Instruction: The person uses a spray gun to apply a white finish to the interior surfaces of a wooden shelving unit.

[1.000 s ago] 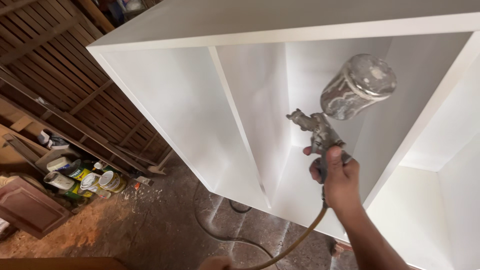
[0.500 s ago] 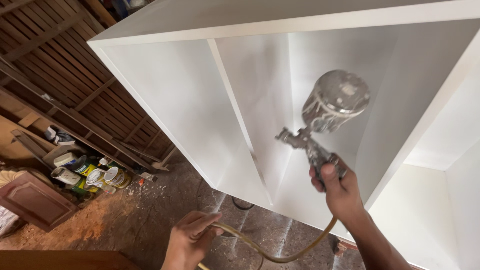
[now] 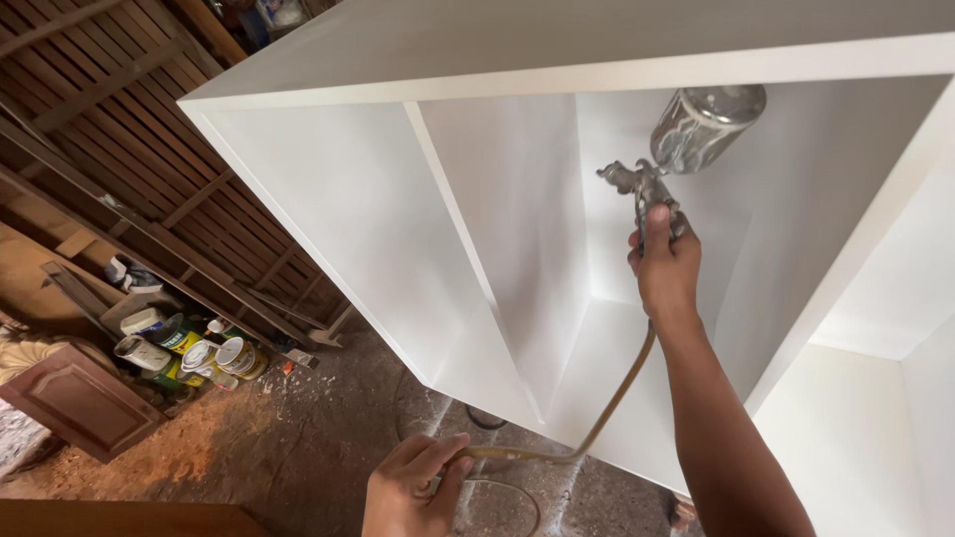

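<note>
My right hand [image 3: 665, 270] grips a metal spray gun [image 3: 652, 194] with a shiny cup [image 3: 706, 121] on top, held inside the middle compartment of a large white cabinet [image 3: 517, 60]. The gun's nozzle points left toward the white divider panel [image 3: 497, 229]. A tan air hose [image 3: 597, 423] drops from the gun's handle and curves down to my left hand [image 3: 413, 487], which is closed around it near the bottom edge of the view.
Paint cans and tubs [image 3: 189, 348] sit on the dusty floor at left, next to a brown wooden door panel [image 3: 75, 403]. Wooden slats and frames [image 3: 119, 149] lean behind them. Sawdust covers the floor [image 3: 288, 438].
My right hand has raised the spray gun higher and deeper into the compartment. My left hand came into view and closed on the hose.
</note>
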